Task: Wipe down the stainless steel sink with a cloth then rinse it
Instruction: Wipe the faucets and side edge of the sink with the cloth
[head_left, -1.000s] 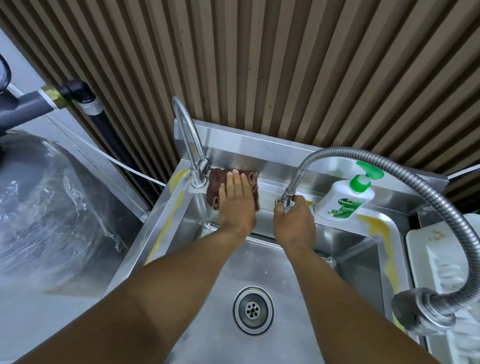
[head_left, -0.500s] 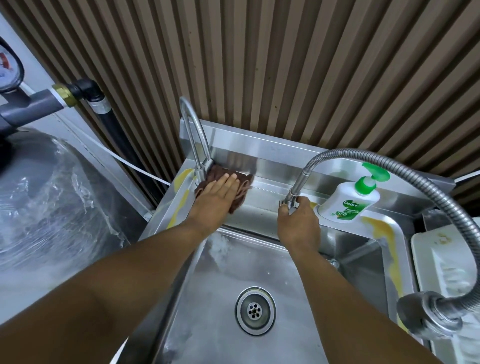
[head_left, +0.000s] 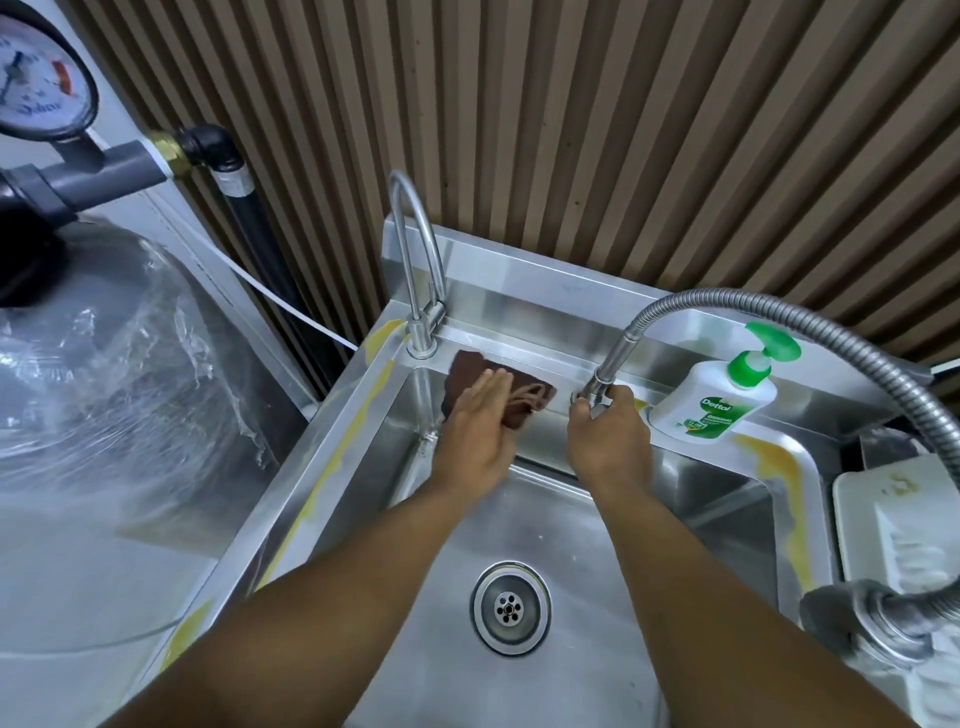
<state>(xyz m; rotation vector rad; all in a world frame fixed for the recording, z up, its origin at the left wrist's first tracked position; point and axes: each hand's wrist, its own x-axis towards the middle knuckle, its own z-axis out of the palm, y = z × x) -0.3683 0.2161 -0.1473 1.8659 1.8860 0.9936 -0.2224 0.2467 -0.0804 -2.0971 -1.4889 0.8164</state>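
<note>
The stainless steel sink fills the lower middle, with its drain in the basin floor. A brown cloth lies over the back ledge's edge, just right of the gooseneck tap. My left hand presses flat on the cloth, fingers together and extended. My right hand grips the base of the flexible hose faucet at the back ledge. The hose arcs right and ends in a spray head at the lower right.
A white and green Dettol pump bottle stands on the back right ledge. A plastic-wrapped tank with a pressure gauge and pipe stands left. A white tray sits right of the sink. Slatted brown wall behind.
My left hand slid the cloth left toward the gooseneck tap, then drew it down over the ledge's front edge. My right hand kept its grip on the hose faucet base.
</note>
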